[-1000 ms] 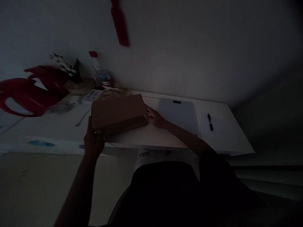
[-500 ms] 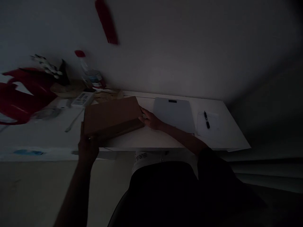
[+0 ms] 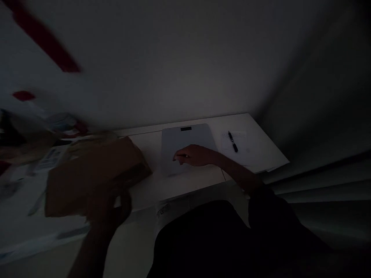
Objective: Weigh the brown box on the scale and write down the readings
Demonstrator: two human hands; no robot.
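A brown cardboard box [image 3: 87, 173] lies at a slant on the left part of the white table. My left hand [image 3: 107, 204] is at the box's near side, overlapping it; dimness and blur hide its fingers, so its grip is unclear. Over a flat light-grey scale [image 3: 197, 137] with a small dark display, my right hand [image 3: 194, 155] is loosely curled. A small gap shows between its thumb and fingers, and I see nothing held there. The box and the right hand are apart.
A black pen [image 3: 233, 142] rests on a sheet of paper [image 3: 243, 154] right of the scale. Blurred small items, among them a red-capped bottle [image 3: 24, 95], stand at the left against the wall. The white table [image 3: 269, 150] ends at the right.
My right hand has left the box's right end and is now over the scale. The left hand has shifted along the box's near side. The view has swung right.
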